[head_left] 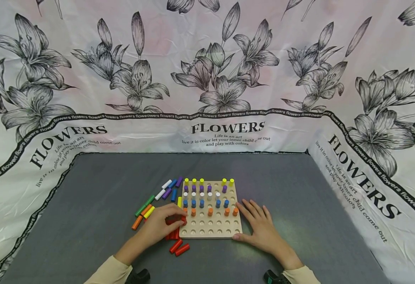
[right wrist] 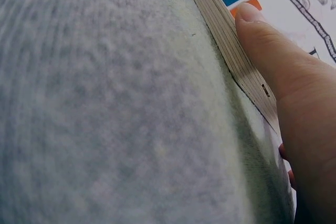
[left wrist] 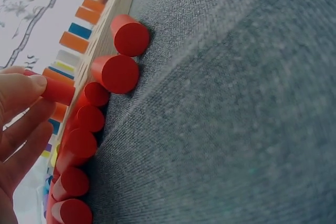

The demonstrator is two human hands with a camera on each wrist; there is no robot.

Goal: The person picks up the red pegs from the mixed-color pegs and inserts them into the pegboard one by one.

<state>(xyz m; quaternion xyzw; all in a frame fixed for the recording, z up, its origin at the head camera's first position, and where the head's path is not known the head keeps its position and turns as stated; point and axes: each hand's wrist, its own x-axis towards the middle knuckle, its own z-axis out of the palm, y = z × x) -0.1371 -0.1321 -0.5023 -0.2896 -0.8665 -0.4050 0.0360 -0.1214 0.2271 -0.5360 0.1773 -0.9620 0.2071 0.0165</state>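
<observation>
A wooden pegboard [head_left: 211, 235] lies on the grey table, with rows of yellow, purple, white, blue and orange pegs standing in its holes. My left hand [head_left: 157, 224] is over the board's left edge and pinches a red peg [left wrist: 59, 91] between thumb and fingers, just above the surface. Whether the peg touches a hole, I cannot tell. Beneath and beside that hand lie several red pegs [head_left: 173, 234], partly hidden by it. My right hand [head_left: 262, 228] rests at the board's right edge, fingers spread, its thumb [right wrist: 257, 32] touching the wood.
Left of the board lie loose pegs: green [head_left: 144, 206], orange [head_left: 137, 222], yellow [head_left: 149, 212], white [head_left: 160, 194], blue [head_left: 174, 195] and purple [head_left: 167, 193]. Two red pegs [head_left: 182, 250] lie before the board's front left corner. A flower-printed cloth [head_left: 225, 134] borders the table.
</observation>
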